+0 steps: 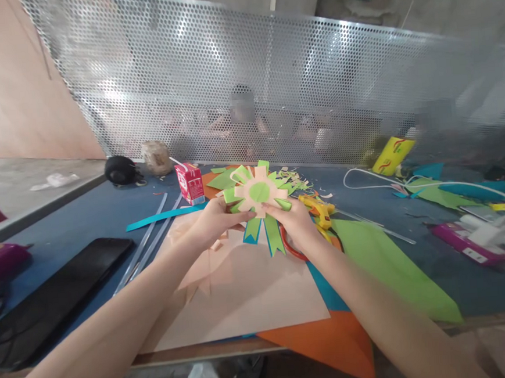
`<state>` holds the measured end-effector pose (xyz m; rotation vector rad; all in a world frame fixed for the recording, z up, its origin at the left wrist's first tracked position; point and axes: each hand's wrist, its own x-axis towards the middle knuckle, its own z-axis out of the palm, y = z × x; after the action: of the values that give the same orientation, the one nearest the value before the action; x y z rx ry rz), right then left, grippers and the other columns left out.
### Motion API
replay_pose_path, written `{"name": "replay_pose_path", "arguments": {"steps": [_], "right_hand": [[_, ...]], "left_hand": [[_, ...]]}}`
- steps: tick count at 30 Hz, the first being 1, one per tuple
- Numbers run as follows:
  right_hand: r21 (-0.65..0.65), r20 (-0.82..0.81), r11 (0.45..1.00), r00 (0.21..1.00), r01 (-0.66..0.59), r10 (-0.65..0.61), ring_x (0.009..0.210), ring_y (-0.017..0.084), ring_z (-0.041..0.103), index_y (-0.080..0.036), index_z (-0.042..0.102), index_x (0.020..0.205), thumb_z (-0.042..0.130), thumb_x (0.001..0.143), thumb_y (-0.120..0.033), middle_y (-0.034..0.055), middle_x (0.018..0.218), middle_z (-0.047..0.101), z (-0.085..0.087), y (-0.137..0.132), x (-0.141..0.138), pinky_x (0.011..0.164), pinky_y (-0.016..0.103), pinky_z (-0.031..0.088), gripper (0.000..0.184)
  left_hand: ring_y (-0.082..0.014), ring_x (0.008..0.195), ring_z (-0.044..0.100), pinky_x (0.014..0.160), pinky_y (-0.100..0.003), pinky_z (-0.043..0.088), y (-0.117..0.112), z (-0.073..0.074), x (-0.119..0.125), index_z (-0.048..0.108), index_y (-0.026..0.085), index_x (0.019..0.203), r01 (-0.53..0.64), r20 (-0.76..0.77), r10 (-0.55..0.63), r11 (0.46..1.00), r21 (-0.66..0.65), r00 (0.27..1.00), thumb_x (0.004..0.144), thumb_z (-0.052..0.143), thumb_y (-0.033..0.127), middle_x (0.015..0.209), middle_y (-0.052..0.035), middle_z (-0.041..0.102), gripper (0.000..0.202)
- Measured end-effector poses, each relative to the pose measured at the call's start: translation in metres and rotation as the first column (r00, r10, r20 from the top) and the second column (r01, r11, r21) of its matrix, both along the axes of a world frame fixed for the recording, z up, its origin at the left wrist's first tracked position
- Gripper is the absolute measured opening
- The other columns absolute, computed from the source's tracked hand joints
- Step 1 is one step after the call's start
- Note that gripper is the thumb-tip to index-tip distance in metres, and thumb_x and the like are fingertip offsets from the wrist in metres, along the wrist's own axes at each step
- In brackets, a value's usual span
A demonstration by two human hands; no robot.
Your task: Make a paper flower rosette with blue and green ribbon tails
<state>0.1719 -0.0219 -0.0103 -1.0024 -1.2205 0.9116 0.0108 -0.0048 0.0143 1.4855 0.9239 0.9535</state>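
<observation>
Between both hands I hold a flower-shaped paper rosette (259,192) with a green centre, a pale peach ring, green loops around it and two green-and-blue ribbon tails hanging down. My left hand (224,217) pinches its lower left edge. On the lower right edge, my right hand (293,218) is closed with the thumb in front. Beneath the rosette lies a large pale peach sheet (261,293) with cut peach pieces on it. Next to my right hand is a yellow glue gun (322,210), and a red-orange ring-shaped handle is partly hidden behind the wrist.
A pink drink carton (190,183) with a straw stands behind my left hand. At left lie a black phone (63,291) and clear glue sticks (152,243). Green paper (385,266) and orange paper (330,346) spread rightward. A purple power strip (471,244) sits right; a perforated metal screen (208,70) stands behind.
</observation>
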Motion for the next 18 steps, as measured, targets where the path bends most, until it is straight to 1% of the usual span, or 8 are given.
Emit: {"name": "replay_pose_path", "arguments": {"steps": [3, 6, 10, 13, 15, 18], "right_hand": [[-0.013, -0.052, 1.0, 0.998, 0.017, -0.017, 0.08, 0.026, 0.064, -0.016, 0.065, 0.085, 0.07, 0.06, -0.033, 0.006, 0.087, 0.069, -0.001, 0.003, 0.001, 0.071, 0.035, 0.049, 0.03], [-0.001, -0.072, 0.999, 0.997, 0.04, -0.04, 0.079, 0.025, 0.064, -0.018, 0.064, 0.082, 0.07, 0.06, -0.033, 0.0039, 0.086, 0.069, -0.001, 0.004, 0.002, 0.07, 0.035, 0.049, 0.028], [0.017, -0.078, 1.0, 0.997, 0.0, 0.001, 0.078, 0.024, 0.064, -0.02, 0.065, 0.079, 0.07, 0.061, -0.034, 0.002, 0.084, 0.069, 0.001, 0.001, 0.001, 0.07, 0.034, 0.049, 0.024], [0.019, -0.079, 0.999, 0.996, -0.03, 0.031, 0.075, 0.023, 0.064, -0.021, 0.066, 0.081, 0.069, 0.062, -0.034, 0.0015, 0.081, 0.069, 0.002, -0.001, 0.0, 0.069, 0.034, 0.049, 0.024], [0.018, -0.084, 0.999, 0.996, -0.038, 0.04, 0.076, 0.023, 0.064, -0.021, 0.066, 0.082, 0.068, 0.062, -0.034, 0.0018, 0.081, 0.069, 0.002, -0.001, 0.0, 0.07, 0.034, 0.049, 0.024], [0.008, -0.086, 0.999, 0.996, -0.031, 0.031, 0.077, 0.023, 0.064, -0.02, 0.065, 0.081, 0.069, 0.061, -0.034, 0.0025, 0.081, 0.069, 0.001, 0.001, 0.001, 0.071, 0.033, 0.048, 0.025]], "left_hand": [[-0.0088, 0.061, 0.059, 0.055, -0.02, 0.049, -0.001, 0.001, 0.001, 0.064, 0.017, 0.086, 0.02, -0.011, -0.021, 0.999, -0.05, 1.0, 0.056, 0.072, 0.016, 0.079, -0.0004, 0.067, 0.032], [-0.0067, 0.055, 0.057, 0.052, -0.018, 0.047, -0.004, 0.005, 0.002, 0.064, 0.016, 0.082, 0.026, -0.015, -0.027, 0.998, -0.065, 1.0, 0.057, 0.072, 0.017, 0.078, -0.0002, 0.067, 0.026], [-0.0089, 0.057, 0.059, 0.048, -0.018, 0.044, -0.009, 0.01, 0.003, 0.064, 0.017, 0.08, 0.024, -0.035, -0.027, 0.996, -0.085, 0.999, 0.059, 0.072, 0.021, 0.074, -0.0007, 0.067, 0.022], [-0.01, 0.06, 0.061, 0.046, -0.017, 0.042, -0.009, 0.011, 0.001, 0.063, 0.019, 0.088, 0.02, -0.06, -0.024, 0.997, -0.072, 0.998, 0.065, 0.068, 0.025, 0.077, -0.0005, 0.067, 0.024], [-0.0091, 0.06, 0.061, 0.047, -0.017, 0.042, -0.008, 0.009, -0.001, 0.062, 0.02, 0.09, 0.043, -0.071, -0.047, 0.997, -0.057, 0.996, 0.066, 0.067, 0.025, 0.079, -0.0001, 0.067, 0.026], [-0.0082, 0.06, 0.059, 0.05, -0.017, 0.043, -0.004, 0.007, -0.002, 0.064, 0.018, 0.082, 0.086, -0.094, -0.09, 0.995, -0.047, 0.992, 0.064, 0.068, 0.024, 0.079, -0.0001, 0.067, 0.019]]}}
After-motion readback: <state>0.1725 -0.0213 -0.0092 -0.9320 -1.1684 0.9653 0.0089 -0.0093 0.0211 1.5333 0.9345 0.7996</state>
